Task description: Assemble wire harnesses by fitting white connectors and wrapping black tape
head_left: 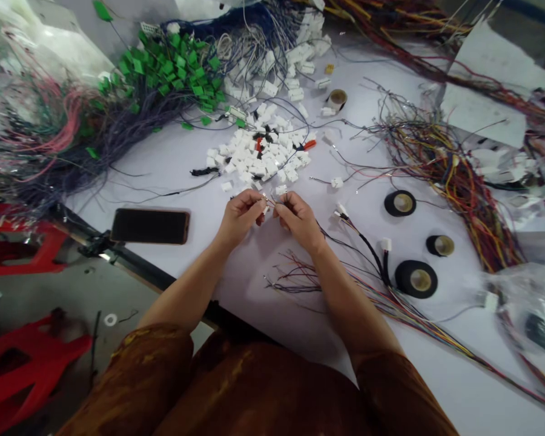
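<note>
Okay, so here's our bench view. Closest to us are the brown patterned sleeves (127,378), and past them our left hand (240,217) and right hand (298,220) meet over the white table (172,166). Both hands are pinched shut on thin wires (269,201), held between the fingertips, though the ends are too small for us to make out properly. A small white connector (280,189) sits right by the right fingertips, and we can't tell if it's touching them.

To the right of our right hand, multicoloured wires (418,306) fan toward the lower right, with three rolls of black tape (416,279) nearby. A smartphone (149,226) lies flat left of our left hand.

Just beyond our hands is a heap of white plastic connectors (258,148). Farther up, green connectors (172,69) bunch on dark wires, and a big tangle of orange and red wires (449,169) spreads along the right. Down on the floor, off the table's near edge, are red plastic stools (27,357).
</note>
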Available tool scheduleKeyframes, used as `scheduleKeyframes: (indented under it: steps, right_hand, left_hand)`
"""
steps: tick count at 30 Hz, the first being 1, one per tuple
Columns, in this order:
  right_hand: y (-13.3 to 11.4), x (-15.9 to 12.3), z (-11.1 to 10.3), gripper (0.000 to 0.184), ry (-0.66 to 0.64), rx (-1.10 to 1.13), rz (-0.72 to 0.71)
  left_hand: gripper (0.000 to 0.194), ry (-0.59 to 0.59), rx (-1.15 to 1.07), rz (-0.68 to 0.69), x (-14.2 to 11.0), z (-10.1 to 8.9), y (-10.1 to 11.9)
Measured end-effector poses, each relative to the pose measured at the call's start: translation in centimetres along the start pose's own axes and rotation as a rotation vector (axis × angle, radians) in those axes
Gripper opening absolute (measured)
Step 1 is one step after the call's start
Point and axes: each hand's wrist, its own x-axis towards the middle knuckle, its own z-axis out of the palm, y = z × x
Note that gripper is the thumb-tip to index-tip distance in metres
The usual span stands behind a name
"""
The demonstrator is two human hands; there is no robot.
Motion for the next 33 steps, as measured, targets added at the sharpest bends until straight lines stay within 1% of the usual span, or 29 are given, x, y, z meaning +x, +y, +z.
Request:
scheduleKeyframes:
  steps: [4,9,11,14,17,22,26,29,31,33]
  right_hand:
    - [0.2,0.1,-0.2,0.019,0.013,0.021,0.002]
    - [0.3,0.1,-0.3,0.023,0.012,0.087,-0.003]
    - [0.4,0.1,-0.2,0.022,0.046,0.078,0.003]
    - [0.5,0.1,0.1,0.02,0.115,0.053,0.003]
    - [0.6,0.1,0.1,0.022,0.101,0.034,-0.01]
    - [0.2,0.0,0.1,0.024,0.066,-0.093,-0.035]
    - [0.1,-0.1,0.2,0.022,0.054,-0.197,-0.043]
    - [0.2,0.0,0.1,0.018,-0.008,-0.275,-0.075]
    - [0.1,0.0,-0.1,0.018,-0.067,-0.309,-0.082]
    - [0.1,-0.1,-0.2,0.016,-0.096,-0.306,-0.079]
  left_hand:
    - [0.02,-0.003,-0.065,-0.024,0.0,-0.1,-0.3]
    - [0.02,-0.005,-0.075,-0.064,0.1,0.0,-0.6]
    - [0.021,0.002,-0.066,-0.037,0.1,0.2,-0.6]
    - [0.022,0.03,-0.022,0.05,0.0,0.3,-0.5]
    - [0.023,0.036,-0.006,0.053,-0.1,0.4,-0.4]
    - [0.021,0.022,-0.084,-0.067,-0.1,0.5,-0.4]
    - [0.017,0.058,-0.137,-0.266,0.1,0.5,-0.1]
    - [0.014,0.069,-0.097,-0.38,0.5,-0.1,0.4]
    - [0.011,0.04,-0.047,-0.439,0.7,-0.6,0.8]
    - [0.009,-0.007,-0.008,-0.474,0.7,-1.1,1.4]
